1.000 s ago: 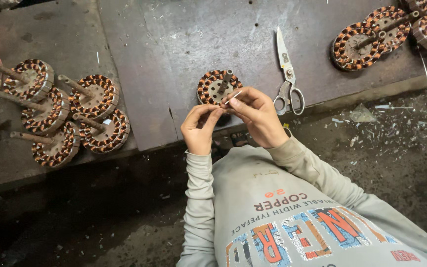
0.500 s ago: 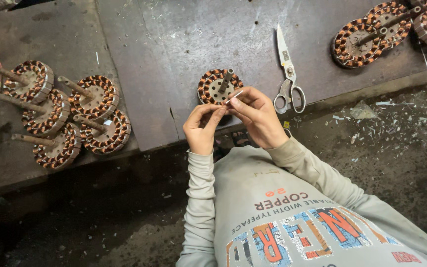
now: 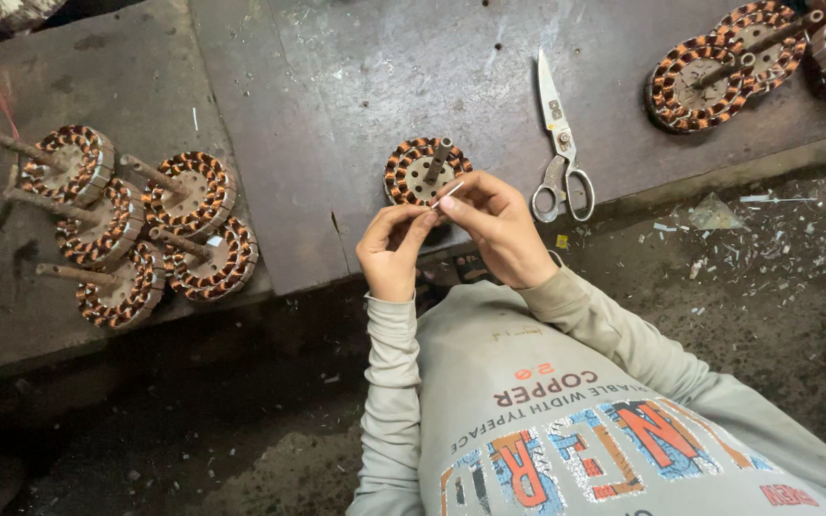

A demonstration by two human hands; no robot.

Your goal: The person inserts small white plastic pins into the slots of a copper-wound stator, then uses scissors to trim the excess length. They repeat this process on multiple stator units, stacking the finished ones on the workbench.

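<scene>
Nearest the camera, the person's grey sleeves are reaching forward over a dirty floor scattered with pale scraps. The left hand and the right hand are meeting just at the near edge of the counter. Between them they are pinching a thin pale sleeve piece, the right hand's grip closing on it with thumb and forefinger while the left hand's fingertips are closing on its lower end.

Just beyond the hands, a copper-wound stator with a central shaft is lying flat on the counter, close to the near edge; the pale piece is reaching over its near rim. To its right, a pair of steel scissors is lying shut, blades pointing away from the person.

On the left, on a lower slab, five similar wound stators with shafts are crowding together, touching one another. Far right, at the counter's back corner, more wound stators are lying overlapped.
</scene>
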